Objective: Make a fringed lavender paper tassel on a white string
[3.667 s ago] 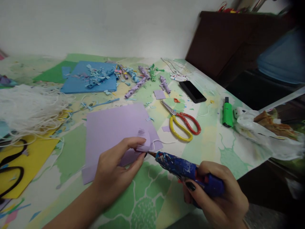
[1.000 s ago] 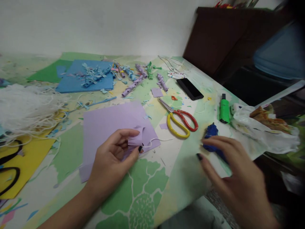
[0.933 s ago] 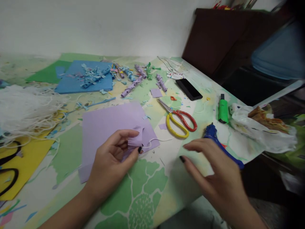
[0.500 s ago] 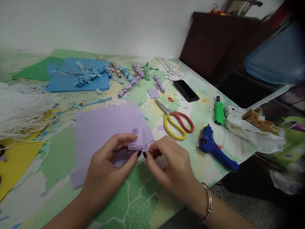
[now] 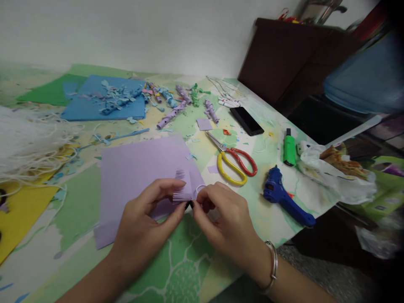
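My left hand (image 5: pixel 147 221) pinches a small fringed strip of purple paper (image 5: pixel 184 191) between thumb and fingers. Close against it, my right hand (image 5: pixel 225 219) has its fingers closed on a thin white cord (image 5: pixel 199 188), a loop of which shows above the fingertips. Both thumb tips meet at the lower edge of the strip. Beneath and behind the hands lies a large purple sheet (image 5: pixel 142 168). Scissors (image 5: pixel 225 149) with one red and one yellow handle rest just beyond my right hand, blades pointing away.
To the right are a blue glue gun (image 5: pixel 284 198), a green lighter (image 5: pixel 289 149) and a white plastic bag (image 5: pixel 341 185) with food. A black phone (image 5: pixel 246 120), purple paper rolls (image 5: pixel 172 114) and blue sheets (image 5: pixel 85 107) lie farther back. White string (image 5: pixel 28 143) is piled at the left.
The fringed strip and my left fingertips have shifted slightly right, so the two thumbs now meet. My right hand has barely moved.
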`<state>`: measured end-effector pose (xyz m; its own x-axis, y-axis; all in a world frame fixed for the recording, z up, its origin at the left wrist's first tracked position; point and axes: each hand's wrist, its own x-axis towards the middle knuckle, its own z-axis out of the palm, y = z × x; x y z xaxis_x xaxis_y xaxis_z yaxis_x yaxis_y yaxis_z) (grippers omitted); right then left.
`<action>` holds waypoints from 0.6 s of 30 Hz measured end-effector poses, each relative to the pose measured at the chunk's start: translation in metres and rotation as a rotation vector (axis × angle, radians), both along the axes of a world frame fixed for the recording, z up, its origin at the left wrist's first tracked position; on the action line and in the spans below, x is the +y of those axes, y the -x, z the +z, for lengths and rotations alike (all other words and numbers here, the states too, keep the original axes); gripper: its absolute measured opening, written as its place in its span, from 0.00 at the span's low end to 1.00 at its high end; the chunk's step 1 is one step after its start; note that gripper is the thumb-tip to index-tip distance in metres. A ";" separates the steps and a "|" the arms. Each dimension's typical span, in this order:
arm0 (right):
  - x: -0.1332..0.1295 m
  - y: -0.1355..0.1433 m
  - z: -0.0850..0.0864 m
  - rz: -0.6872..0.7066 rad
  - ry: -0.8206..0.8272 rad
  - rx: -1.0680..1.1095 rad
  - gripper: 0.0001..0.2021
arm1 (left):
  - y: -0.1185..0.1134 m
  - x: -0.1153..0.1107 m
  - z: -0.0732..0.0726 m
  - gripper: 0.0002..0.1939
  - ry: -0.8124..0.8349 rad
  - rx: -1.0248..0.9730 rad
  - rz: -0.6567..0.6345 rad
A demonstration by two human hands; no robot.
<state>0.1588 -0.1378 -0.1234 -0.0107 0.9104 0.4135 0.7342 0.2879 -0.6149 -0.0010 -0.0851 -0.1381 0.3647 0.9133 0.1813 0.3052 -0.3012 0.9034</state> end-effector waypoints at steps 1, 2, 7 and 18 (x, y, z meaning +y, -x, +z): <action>0.000 0.000 0.000 -0.005 0.009 0.003 0.05 | 0.000 0.000 0.000 0.11 -0.004 0.004 0.001; 0.000 0.000 0.000 -0.009 0.020 0.008 0.05 | 0.001 0.000 0.000 0.11 -0.006 0.012 0.002; -0.001 0.000 0.001 -0.017 0.063 0.044 0.05 | 0.003 -0.001 0.001 0.12 -0.052 0.041 -0.002; 0.000 -0.007 0.001 -0.054 0.109 0.101 0.04 | -0.003 0.001 0.009 0.12 0.176 -0.112 0.083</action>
